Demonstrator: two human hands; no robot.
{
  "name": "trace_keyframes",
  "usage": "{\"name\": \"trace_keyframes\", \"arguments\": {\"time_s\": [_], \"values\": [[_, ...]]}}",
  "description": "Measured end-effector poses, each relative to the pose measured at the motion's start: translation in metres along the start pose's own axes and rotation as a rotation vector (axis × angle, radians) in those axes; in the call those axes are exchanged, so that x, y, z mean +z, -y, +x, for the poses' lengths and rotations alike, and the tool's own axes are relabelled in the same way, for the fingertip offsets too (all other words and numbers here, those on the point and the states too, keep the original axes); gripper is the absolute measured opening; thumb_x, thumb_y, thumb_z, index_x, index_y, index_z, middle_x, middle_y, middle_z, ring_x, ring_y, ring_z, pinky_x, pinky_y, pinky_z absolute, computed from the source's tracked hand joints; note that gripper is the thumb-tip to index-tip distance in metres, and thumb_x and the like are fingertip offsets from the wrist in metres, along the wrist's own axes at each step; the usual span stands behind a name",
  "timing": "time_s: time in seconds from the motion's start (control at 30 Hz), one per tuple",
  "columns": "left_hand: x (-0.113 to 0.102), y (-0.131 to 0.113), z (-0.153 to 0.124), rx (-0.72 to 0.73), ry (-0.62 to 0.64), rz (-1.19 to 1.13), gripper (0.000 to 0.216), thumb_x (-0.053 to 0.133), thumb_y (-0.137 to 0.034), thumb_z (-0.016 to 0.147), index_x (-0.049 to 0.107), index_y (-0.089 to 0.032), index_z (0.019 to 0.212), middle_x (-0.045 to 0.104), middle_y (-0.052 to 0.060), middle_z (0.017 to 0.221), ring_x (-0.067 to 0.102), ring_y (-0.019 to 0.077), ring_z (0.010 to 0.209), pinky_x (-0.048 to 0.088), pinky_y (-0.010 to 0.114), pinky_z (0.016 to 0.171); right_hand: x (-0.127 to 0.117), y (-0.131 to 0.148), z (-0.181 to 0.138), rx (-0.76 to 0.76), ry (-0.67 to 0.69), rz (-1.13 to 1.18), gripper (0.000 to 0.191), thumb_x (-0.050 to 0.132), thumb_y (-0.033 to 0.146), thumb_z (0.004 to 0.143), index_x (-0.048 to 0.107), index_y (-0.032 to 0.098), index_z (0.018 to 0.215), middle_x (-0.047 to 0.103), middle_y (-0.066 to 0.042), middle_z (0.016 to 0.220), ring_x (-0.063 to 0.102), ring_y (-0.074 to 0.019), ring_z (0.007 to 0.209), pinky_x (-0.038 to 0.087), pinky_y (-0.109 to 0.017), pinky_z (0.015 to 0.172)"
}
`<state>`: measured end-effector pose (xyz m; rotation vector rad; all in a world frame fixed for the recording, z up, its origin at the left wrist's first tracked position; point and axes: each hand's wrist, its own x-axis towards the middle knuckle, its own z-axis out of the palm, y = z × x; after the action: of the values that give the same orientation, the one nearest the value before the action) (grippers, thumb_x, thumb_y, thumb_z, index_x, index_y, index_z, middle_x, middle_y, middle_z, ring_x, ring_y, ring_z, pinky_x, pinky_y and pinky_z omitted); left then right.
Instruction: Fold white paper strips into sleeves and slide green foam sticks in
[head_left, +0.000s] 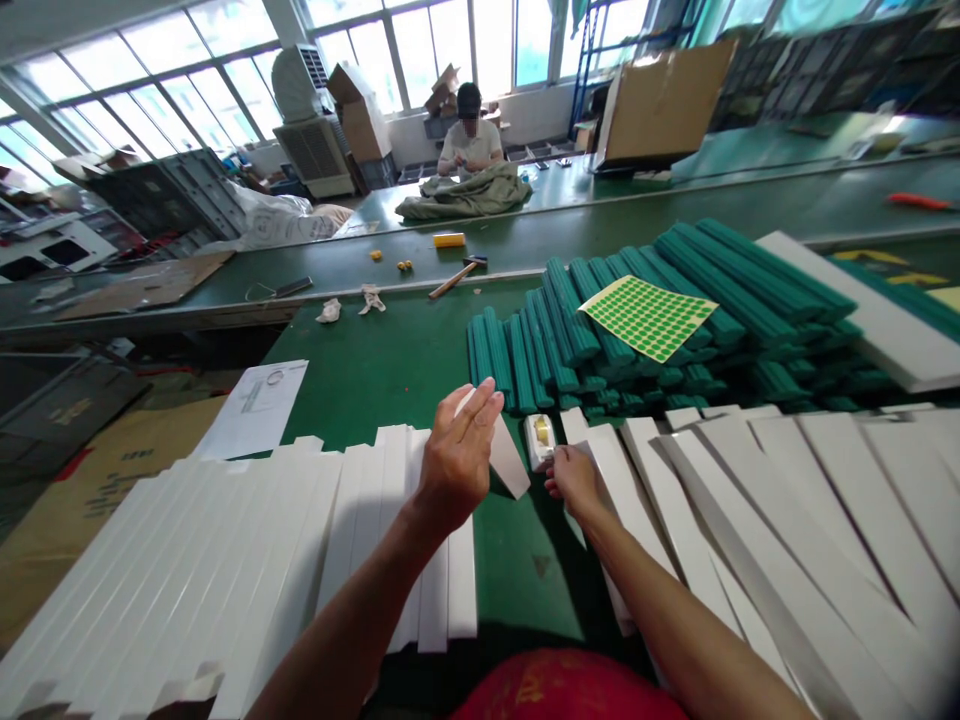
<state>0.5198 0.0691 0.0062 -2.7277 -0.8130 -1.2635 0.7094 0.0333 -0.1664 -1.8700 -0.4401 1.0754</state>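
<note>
My left hand (459,448) is wrapped round the end of a long white box (507,458), held tilted above the green table. Close to its right, my right hand (573,478) has its fingers pinched against a small white tape dispenser (539,440) standing on the table. A row of flat white boxes (225,560) lies to the left, and more white boxes (787,500) fan out to the right. Behind them sits a pile of green rolled items (637,370) with a sheet of green dot stickers (646,315) on top.
A printed paper (255,405) lies at the table's left edge. Further back on the long green bench (525,240) lie a hammer (457,278), a yellow tape measure (449,240) and rags. A seated person (470,140) works at the far end. Cardboard boxes (667,100) stand behind.
</note>
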Motion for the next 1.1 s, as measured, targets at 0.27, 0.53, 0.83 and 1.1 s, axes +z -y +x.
{"name": "trace_keyframes", "arguments": {"time_s": [0.27,0.53,0.83,1.1], "values": [[-0.003,-0.001,-0.002,0.018,-0.038,-0.040,0.044,0.042,-0.004,0.091,0.046,-0.011,0.134,0.056,0.018,0.134,0.046,0.0238,0.131,0.044,0.049,0.105,0.012,0.016,0.013,0.322,0.093,0.177,0.012,0.053,0.027,0.090,0.055,0.014,0.092,0.053,0.006,0.054,0.052,-0.0083,0.040,0.052,-0.024,0.047],[-0.004,0.001,-0.004,0.007,-0.019,-0.057,0.044,0.039,-0.008,0.093,0.045,-0.015,0.136,0.055,0.016,0.136,0.046,0.0243,0.131,0.044,0.050,0.105,0.009,0.011,-0.001,0.253,0.080,0.388,0.003,0.054,0.011,0.083,0.052,0.013,0.081,0.059,0.001,0.061,0.062,-0.0106,0.056,0.055,-0.024,0.060],[-0.005,0.005,-0.003,-0.004,-0.034,-0.083,0.042,0.042,-0.008,0.093,0.048,-0.014,0.134,0.056,0.016,0.135,0.048,0.0245,0.129,0.044,0.050,0.105,0.006,-0.010,-0.017,0.134,0.082,0.534,0.021,0.062,0.002,0.072,0.047,0.015,0.066,0.063,-0.003,0.067,0.068,-0.0133,0.072,0.059,-0.024,0.073],[-0.004,0.002,-0.003,-0.124,-0.018,-0.136,0.036,0.046,-0.013,0.092,0.055,-0.012,0.127,0.047,0.019,0.138,0.045,0.0273,0.130,0.044,0.047,0.104,0.012,-0.030,-0.007,0.172,0.066,0.441,0.012,0.062,0.010,0.080,0.052,0.013,0.075,0.060,0.000,0.060,0.062,-0.0111,0.051,0.056,-0.023,0.052]]}}
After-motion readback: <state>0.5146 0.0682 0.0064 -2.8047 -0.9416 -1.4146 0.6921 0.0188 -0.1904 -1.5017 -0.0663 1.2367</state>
